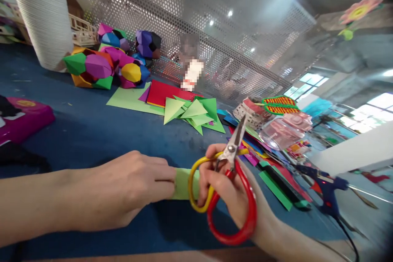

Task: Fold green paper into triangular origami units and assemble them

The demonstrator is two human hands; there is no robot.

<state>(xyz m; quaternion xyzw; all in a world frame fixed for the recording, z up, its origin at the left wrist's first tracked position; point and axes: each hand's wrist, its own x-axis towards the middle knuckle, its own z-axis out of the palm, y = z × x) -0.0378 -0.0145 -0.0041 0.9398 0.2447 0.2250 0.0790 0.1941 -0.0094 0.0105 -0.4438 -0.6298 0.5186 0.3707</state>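
My left hand (135,188) reaches in from the left, its fingers closed on the end of a light green piece of paper (183,183). Scissors with one red and one yellow handle (252,208) hang from my right hand (227,184). Their blades are together and point up and away, over the table. The paper runs across to my right hand's fingertips, passing behind the yellow handle. How the right fingers meet the paper is partly hidden by the scissors.
Folded green paper pieces (196,110) lie beyond my hands beside a red sheet (166,93). Colourful paper shapes (92,67) and a white ribbed column (46,20) stand at back left. A blue glue gun (330,190) is at right, near a clear plastic container (278,133).
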